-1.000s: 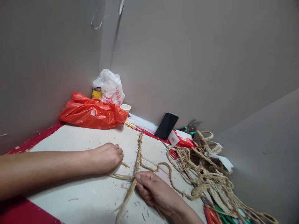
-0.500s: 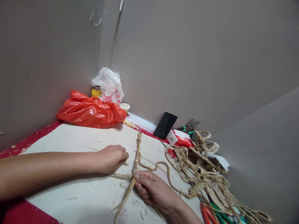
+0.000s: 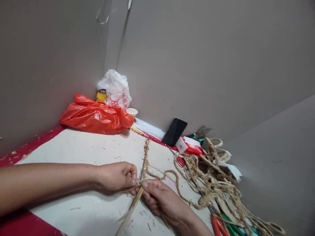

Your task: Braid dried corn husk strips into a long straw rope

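Note:
A braided straw cord [image 3: 146, 157] runs up the white board [image 3: 81, 147], its loose strands [image 3: 131, 209] trailing toward the near edge. At the braid's lower end, my right hand [image 3: 162, 198] pinches the strands between thumb and fingers. My left hand [image 3: 120, 177] is closed on thin strands just left of that spot, its fingertips almost touching the right thumb. A thinner twisted cord [image 3: 176, 177] curves from the braid to the right. Where exactly the strands cross is hidden by the fingertips.
A heap of braided cord [image 3: 214, 177] lies right, with red-handled pliers [image 3: 218, 224] beneath. Along the wall stand a phone [image 3: 174, 131], a red-and-white box [image 3: 190, 146], a paper cup [image 3: 132, 112], a red plastic bag [image 3: 95, 118] and a yellow jar [image 3: 101, 95].
My left hand has come down and slightly right, and its fingertips now meet the strands beside my right hand. The right hand keeps its pinch in place.

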A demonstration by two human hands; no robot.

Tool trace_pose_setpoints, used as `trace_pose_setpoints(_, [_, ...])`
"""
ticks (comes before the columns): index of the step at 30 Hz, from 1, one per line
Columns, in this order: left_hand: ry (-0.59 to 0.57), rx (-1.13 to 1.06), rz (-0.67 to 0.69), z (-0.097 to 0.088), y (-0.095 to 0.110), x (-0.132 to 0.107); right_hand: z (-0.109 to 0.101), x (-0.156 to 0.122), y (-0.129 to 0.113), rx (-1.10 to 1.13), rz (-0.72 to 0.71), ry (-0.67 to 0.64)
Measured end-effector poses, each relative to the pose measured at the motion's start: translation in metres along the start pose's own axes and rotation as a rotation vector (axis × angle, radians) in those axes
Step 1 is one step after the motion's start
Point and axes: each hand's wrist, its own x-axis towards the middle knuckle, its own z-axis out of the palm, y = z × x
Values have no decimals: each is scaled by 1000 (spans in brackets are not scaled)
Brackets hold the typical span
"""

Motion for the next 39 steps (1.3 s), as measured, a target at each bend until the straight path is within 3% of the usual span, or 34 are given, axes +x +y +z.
trace_pose_setpoints(3, [-34, -108, -59, 2, -2, 2, 0, 0, -1, 5, 4, 8])
trace_pose_setpoints(9, [18, -107, -120, 1, -2, 4, -1, 1, -1, 15, 2, -4])
trace_pose_setpoints(19, [87, -160, -60, -2, -1, 6, -1, 0, 0, 19, 8, 4])
trace_pose_setpoints(34, [126, -215, -150, 5, -2, 8, -1, 0, 2, -11, -9, 13])
trace_pose_setpoints(39, [198, -182, -138, 6, 1, 8, -2, 2, 4, -40, -26, 27])
